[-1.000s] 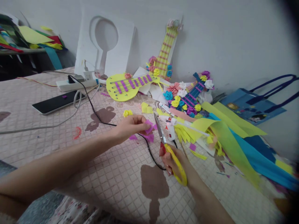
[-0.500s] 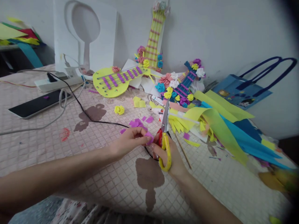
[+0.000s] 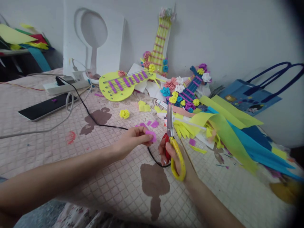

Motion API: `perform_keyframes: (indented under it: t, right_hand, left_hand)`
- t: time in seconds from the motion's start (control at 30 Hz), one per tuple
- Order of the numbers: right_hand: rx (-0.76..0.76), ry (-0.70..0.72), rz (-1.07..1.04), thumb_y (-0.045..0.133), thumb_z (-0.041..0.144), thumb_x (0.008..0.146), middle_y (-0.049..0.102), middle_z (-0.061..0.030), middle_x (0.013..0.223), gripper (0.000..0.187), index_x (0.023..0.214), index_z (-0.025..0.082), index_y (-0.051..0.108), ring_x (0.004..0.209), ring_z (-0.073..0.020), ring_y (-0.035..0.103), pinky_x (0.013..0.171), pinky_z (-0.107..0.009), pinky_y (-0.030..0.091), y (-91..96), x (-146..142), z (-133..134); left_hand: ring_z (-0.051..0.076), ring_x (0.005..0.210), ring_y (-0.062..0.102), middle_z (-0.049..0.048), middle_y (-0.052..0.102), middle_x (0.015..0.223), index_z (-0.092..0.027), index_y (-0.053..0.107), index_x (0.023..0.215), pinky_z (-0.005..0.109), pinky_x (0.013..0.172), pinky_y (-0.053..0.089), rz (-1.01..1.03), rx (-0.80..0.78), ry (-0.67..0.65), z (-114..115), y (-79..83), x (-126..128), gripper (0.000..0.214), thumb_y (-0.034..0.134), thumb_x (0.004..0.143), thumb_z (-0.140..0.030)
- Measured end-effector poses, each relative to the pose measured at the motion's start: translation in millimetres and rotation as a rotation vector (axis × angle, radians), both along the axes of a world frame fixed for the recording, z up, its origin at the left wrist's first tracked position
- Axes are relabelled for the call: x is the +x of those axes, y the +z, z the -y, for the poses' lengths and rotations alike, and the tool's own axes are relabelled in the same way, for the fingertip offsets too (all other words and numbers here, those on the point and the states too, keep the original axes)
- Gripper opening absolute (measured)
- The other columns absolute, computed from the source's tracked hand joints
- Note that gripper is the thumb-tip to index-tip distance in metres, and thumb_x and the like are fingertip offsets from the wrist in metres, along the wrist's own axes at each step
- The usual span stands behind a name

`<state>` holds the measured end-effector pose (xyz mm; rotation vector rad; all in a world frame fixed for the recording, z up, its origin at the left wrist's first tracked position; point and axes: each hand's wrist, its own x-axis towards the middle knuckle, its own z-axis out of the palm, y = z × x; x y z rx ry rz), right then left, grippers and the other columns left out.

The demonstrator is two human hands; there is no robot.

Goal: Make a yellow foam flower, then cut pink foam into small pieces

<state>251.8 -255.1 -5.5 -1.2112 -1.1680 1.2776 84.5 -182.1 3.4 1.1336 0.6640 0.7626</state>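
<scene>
My left hand (image 3: 133, 141) pinches a small magenta foam piece (image 3: 151, 135) between thumb and fingers, just above the quilted cover. My right hand (image 3: 172, 156) is closed round the handles of yellow and red scissors (image 3: 173, 141), whose shut blades point up and away. The two hands are a few centimetres apart. More magenta scraps (image 3: 152, 123) lie just beyond the left hand, and a black cable (image 3: 99, 124) runs under both hands.
A yellow foam guitar (image 3: 123, 86), a blue one with paper flowers (image 3: 190, 91) and a third against the wall (image 3: 161, 44) lie ahead. Green and blue foam sheets (image 3: 237, 133) spread right, near a blue bag (image 3: 251, 98). A phone (image 3: 45, 107) and power strip (image 3: 64, 86) sit left.
My left hand lifted one magenta piece away from the scrap pile and drew it toward me. The scissors swung from tilted to nearly upright and came close to the left hand.
</scene>
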Motion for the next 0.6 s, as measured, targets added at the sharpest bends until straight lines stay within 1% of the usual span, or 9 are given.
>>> perform_keyframes:
  t: [0.07,0.17,0.3,0.37,0.5,0.6]
  right_hand:
    - [0.011,0.044,0.056,0.052,0.058,0.083,0.047,0.0055,0.063,0.038,0.082,0.021,0.046,0.044,-0.0063,0.040,0.043,-0.021,0.041,-2.4,1.8,0.8]
    - [-0.029,0.098,0.145,0.048,0.061,0.084,0.041,0.0069,0.058,0.040,0.079,0.021,0.044,0.045,-0.0073,0.041,0.043,-0.020,0.040,-3.0,1.9,2.7]
    - [-0.100,0.135,0.241,0.046,0.065,0.082,0.036,0.0086,0.054,0.044,0.079,0.021,0.043,0.041,-0.0070,0.037,0.040,-0.020,0.039,0.5,-0.4,5.0]
    - [-0.124,0.152,0.287,0.048,0.066,0.080,0.036,0.0084,0.055,0.046,0.078,0.021,0.043,0.041,-0.0064,0.035,0.038,-0.020,0.038,1.9,-0.8,5.5]
    - [-0.143,0.163,0.335,0.056,0.058,0.079,0.039,0.0072,0.058,0.040,0.075,0.021,0.044,0.042,-0.0058,0.036,0.037,-0.018,0.035,0.9,1.2,5.2]
    - [-0.085,0.122,0.346,0.061,0.050,0.078,0.040,0.0067,0.057,0.035,0.071,0.021,0.045,0.043,-0.0063,0.036,0.037,-0.018,0.033,0.0,3.3,4.5]
  left_hand:
    - [0.010,0.068,0.059,0.0011,0.065,0.073,-0.013,0.056,0.074,0.024,0.069,0.047,0.061,0.001,0.027,-1.9,1.8,-1.4,0.023,0.071,0.074,-0.030]
    - [0.011,0.070,0.062,0.0019,0.067,0.075,-0.013,0.055,0.074,0.026,0.072,0.049,0.115,0.011,0.092,-5.8,3.6,-3.8,0.024,0.072,0.075,-0.030]
    - [0.011,0.068,0.064,0.0008,0.068,0.073,-0.014,0.055,0.074,0.024,0.070,0.049,0.121,0.032,0.200,-11.3,4.0,-6.6,0.023,0.073,0.074,-0.028]
    - [0.010,0.068,0.064,0.0006,0.069,0.074,-0.014,0.055,0.074,0.024,0.071,0.050,0.126,0.031,0.221,-13.4,3.9,-7.4,0.022,0.073,0.074,-0.027]
    - [0.010,0.068,0.065,0.0000,0.068,0.073,-0.014,0.055,0.074,0.024,0.071,0.050,0.144,0.029,0.232,-15.0,5.0,-8.0,0.021,0.072,0.073,-0.025]
    - [0.010,0.067,0.064,0.0005,0.068,0.072,-0.014,0.055,0.074,0.024,0.071,0.050,0.138,0.039,0.231,-14.9,6.5,-7.9,0.021,0.072,0.074,-0.026]
